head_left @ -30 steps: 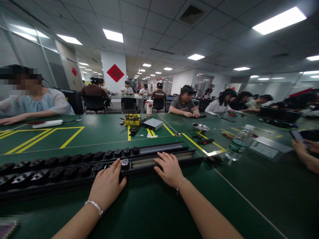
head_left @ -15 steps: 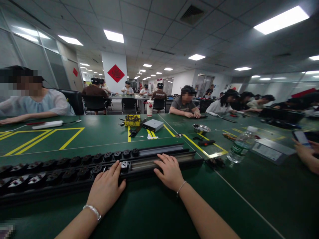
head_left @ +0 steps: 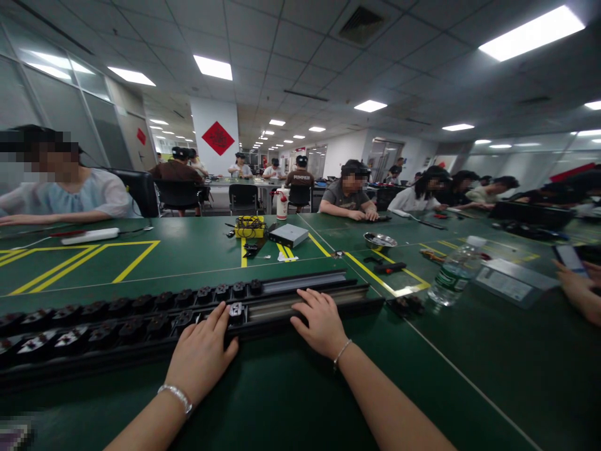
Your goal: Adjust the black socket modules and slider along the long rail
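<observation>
Left hand (head_left: 201, 351) and right hand (head_left: 320, 322) touch 1 rail (head_left: 277, 322) part-filled with plugs (head_left: 131, 331).

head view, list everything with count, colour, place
table: one, green, foreground
rails: two, black, near hands
round parts: many, mostly black, along rails
cabled box: one, yellow, centre
flat box: one, grey, beside it
cup: one, white, behind both
bowl: one, silver, right
tool: one, dark, near bowl
bottle: one, clear, right
case: one, grey, beside bottle
power strip: one, white, left
diamond sign: one, red, pillar
chairs: several, black, background
people: many, mixed clothing, across room
lights: several, white, ceiling
left hand: one, at front rail
right hand: one, at front rail
</observation>
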Demonstrator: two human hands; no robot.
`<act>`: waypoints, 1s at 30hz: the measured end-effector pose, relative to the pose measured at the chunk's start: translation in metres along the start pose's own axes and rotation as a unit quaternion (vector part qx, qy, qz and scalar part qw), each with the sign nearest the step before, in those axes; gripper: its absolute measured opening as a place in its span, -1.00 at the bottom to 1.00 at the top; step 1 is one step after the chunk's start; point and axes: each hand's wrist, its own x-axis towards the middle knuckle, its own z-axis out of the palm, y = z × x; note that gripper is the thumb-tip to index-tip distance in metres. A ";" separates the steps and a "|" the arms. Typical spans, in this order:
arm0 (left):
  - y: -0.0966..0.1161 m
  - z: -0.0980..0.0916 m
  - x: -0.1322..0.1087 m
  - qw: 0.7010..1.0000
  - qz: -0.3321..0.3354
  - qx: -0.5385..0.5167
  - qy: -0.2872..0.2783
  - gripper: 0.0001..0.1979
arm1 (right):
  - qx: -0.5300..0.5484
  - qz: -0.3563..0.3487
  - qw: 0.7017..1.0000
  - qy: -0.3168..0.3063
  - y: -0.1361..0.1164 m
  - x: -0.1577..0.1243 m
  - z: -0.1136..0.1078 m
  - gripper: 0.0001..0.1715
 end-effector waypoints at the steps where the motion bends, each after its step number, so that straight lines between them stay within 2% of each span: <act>1: 0.000 0.001 0.000 1.000 0.002 0.001 0.000 -0.45 | 0.001 0.000 1.000 0.001 0.000 0.000 0.000 -0.62; 20: 0.000 0.003 0.001 1.000 -0.001 -0.017 0.008 -0.46 | -0.019 -0.008 0.999 0.030 0.003 0.002 0.008 -0.68; 30: 0.001 0.005 0.002 1.000 0.005 -0.011 0.019 -0.46 | -0.013 -0.002 1.000 0.022 0.003 0.004 0.006 -0.69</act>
